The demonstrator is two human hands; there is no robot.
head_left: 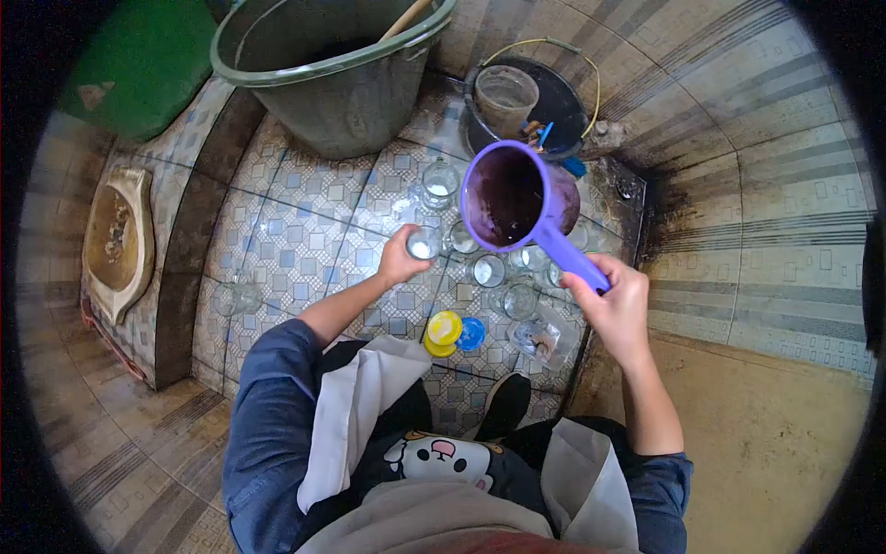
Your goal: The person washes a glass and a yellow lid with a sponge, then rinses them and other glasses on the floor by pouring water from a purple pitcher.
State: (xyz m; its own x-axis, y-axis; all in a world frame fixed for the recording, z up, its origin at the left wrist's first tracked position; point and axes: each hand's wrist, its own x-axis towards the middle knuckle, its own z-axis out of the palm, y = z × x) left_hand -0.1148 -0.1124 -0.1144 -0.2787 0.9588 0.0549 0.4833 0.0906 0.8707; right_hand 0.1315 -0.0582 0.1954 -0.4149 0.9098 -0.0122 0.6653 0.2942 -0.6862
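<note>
My right hand [616,300] is closed around the handle of a purple dipper [554,198], held tilted above the glasses, its dark inside showing. My left hand [402,258] grips a clear glass [424,242] at the left of the group. Several other clear glasses [487,270] stand on the tiled floor below the dipper, partly hidden by it. Behind them is a glass jar [439,181]. Yellow lids [444,329] and a blue lid [471,334] lie nearer my feet, beside a clear plastic container [544,340] with scraps inside.
A large green tub [341,115] stands at the back left. At the back right, a black bucket [577,97] holds a clear container and brushes. A squat toilet [120,245] is on the raised left ledge. More glassware [237,296] sits at the left.
</note>
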